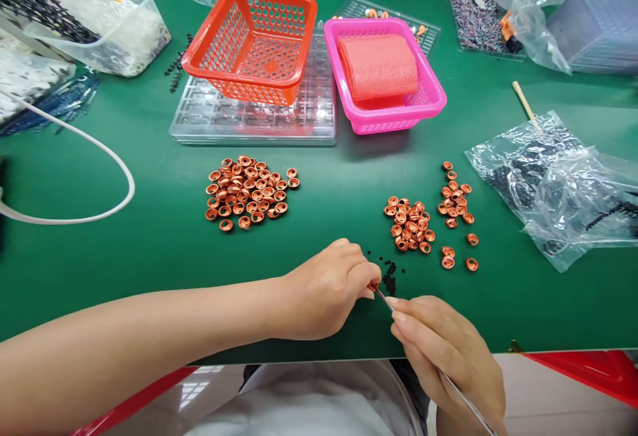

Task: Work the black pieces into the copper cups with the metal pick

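My left hand (pixel 329 290) is closed, pinching a small copper-coloured ring-shaped cup (pixel 373 286) between thumb and forefinger. In my right hand (pixel 443 349) is a thin metal rod-like tool (pixel 383 299), its tip touching or inside that cup; the exact contact is too small to tell. Just beyond the fingers lie tiny black pieces (pixel 390 280) on the green table. Similar copper cups with holes form a large pile (pixel 246 191) to the left, a smaller pile (pixel 409 224) in front of my right hand, and a loose scatter (pixel 453 205) farther right.
Behind the piles stand an orange basket (pixel 249 84) on clear compartment trays (pixel 254 131) and a pink basket (pixel 393 123) holding pink foam (pixel 383 67). Plastic bags of black parts (pixel 528 163) lie right. A white strap (pixel 112 157) curves in from the left, near a clear bin (pixel 124 37).
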A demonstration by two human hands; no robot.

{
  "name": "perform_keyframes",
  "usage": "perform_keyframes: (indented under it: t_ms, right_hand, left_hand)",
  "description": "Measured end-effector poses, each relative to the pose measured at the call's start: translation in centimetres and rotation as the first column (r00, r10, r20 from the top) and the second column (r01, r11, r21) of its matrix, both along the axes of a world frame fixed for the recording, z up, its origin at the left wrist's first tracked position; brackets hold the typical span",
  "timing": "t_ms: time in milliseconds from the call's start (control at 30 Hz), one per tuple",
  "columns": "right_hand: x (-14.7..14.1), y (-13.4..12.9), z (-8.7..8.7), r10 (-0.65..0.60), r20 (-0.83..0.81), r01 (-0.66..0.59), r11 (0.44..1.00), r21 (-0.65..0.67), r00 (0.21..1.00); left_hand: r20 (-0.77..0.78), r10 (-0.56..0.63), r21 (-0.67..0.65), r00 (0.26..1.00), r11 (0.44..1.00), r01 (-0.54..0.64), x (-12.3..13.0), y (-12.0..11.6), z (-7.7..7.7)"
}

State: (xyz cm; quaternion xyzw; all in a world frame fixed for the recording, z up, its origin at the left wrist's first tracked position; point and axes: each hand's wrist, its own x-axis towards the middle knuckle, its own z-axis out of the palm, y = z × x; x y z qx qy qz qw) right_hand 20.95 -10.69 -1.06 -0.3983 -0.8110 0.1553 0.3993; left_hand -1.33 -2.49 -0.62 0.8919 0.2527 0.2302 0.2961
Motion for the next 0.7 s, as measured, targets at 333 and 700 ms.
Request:
perform_keyframes:
  t_ms: [333,700]
  right_hand:
    - [-0.31,0.17,0.49,-0.085,-0.06,0.085,0.996,0.007,0.995]
    - [-0.4,0.12,0.37,-0.145,-0.094,0.145,0.989,-0.001,0.985]
  left_hand:
    - [0.079,0.04,-0.186,0.996,0.982,-0.024,0.06,0.41,0.46]
    - [0.077,0.028,-0.241,0.997,0.97,-0.009,-0.08,0.55,0.43]
